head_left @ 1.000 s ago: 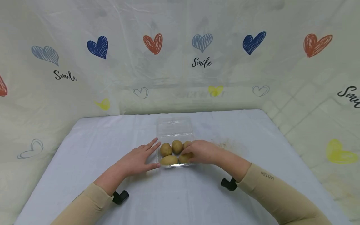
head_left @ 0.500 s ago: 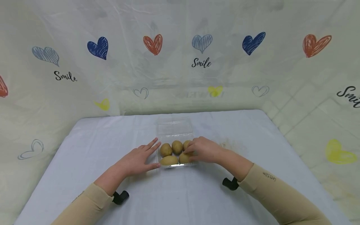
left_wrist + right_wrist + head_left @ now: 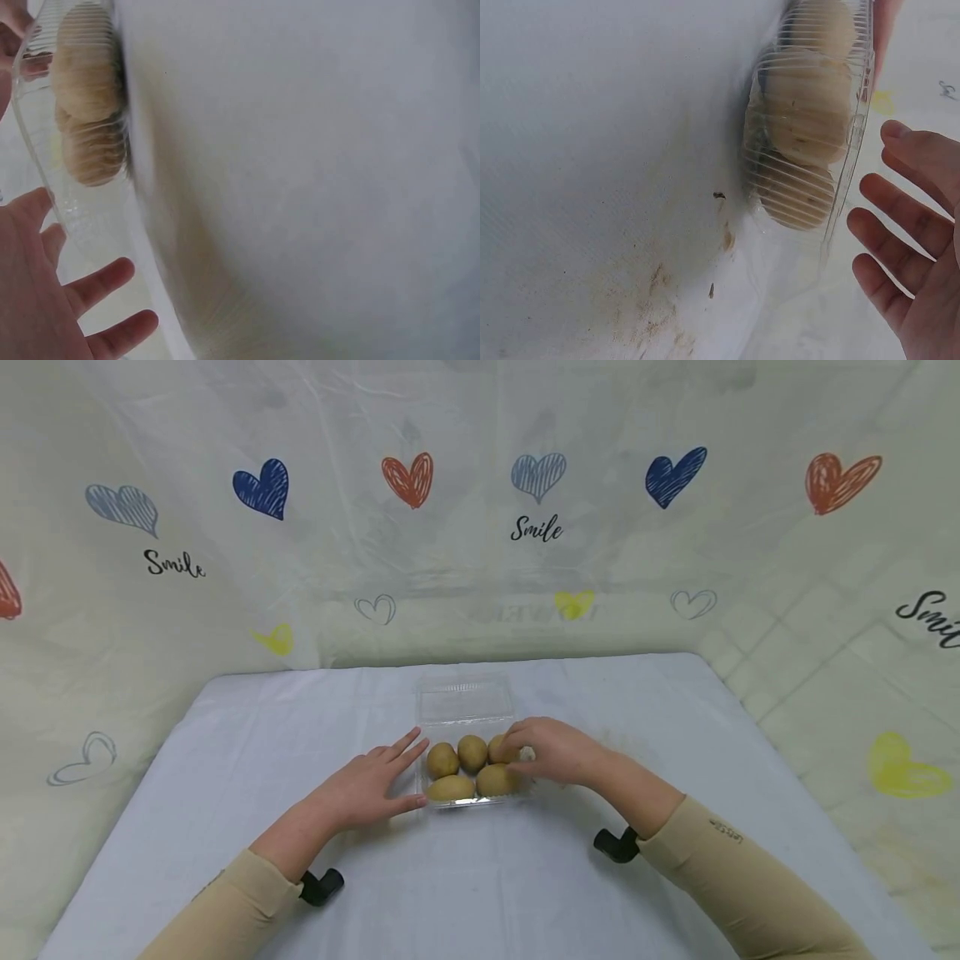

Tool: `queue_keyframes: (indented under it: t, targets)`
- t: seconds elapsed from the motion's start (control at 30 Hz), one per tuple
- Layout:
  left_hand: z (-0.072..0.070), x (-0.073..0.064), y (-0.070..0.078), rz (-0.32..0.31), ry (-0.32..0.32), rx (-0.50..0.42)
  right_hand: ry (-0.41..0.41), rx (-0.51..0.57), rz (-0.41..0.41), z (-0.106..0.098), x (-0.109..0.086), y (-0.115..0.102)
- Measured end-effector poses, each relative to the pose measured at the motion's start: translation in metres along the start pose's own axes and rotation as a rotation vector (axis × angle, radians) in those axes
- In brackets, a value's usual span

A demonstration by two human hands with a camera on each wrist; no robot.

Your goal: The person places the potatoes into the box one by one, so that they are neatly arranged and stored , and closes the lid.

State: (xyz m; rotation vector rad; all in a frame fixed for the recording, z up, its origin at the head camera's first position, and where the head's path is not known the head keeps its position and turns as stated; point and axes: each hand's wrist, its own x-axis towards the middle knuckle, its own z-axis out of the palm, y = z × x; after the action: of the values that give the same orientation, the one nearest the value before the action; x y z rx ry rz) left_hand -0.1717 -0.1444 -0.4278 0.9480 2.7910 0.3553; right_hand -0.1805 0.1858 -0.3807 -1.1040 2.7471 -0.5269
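Observation:
A clear plastic clamshell box [image 3: 467,803] holds several potatoes [image 3: 472,753] in two rows, its lid [image 3: 465,702] folded back. My left hand [image 3: 366,790] has its fingers spread, with index fingertip and thumb tip right at the box's left side; in the left wrist view its thumb [image 3: 36,206] meets the clear rim. Above the box's right edge is my right hand [image 3: 558,752], close to the front right potato [image 3: 497,781] and overlapping the back right one. In the right wrist view its loosely bent fingers [image 3: 900,217] stand apart from the box and hold nothing.
A white cloth [image 3: 480,877] covers the table. Brown dirt crumbs [image 3: 656,300] lie on it to the right of the box. Behind the table hangs a pale curtain [image 3: 465,552] printed with hearts.
My right hand has let go of the front right potato and moved up and to the right, uncovering it. My left hand has stayed in place at the box's side.

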Motion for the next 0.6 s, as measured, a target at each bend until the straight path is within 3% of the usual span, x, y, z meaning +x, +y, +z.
queue_keyframes:
  t: [0.33, 0.6]
  targets:
    - [-0.002, 0.0, -0.006, -0.034, 0.033, -0.037, 0.059, 0.052, 0.112, 0.001, -0.003, 0.007]
    - [-0.003, 0.007, -0.017, -0.096, 0.009, -0.08, 0.104, 0.037, 0.237, 0.003, -0.001, 0.02]
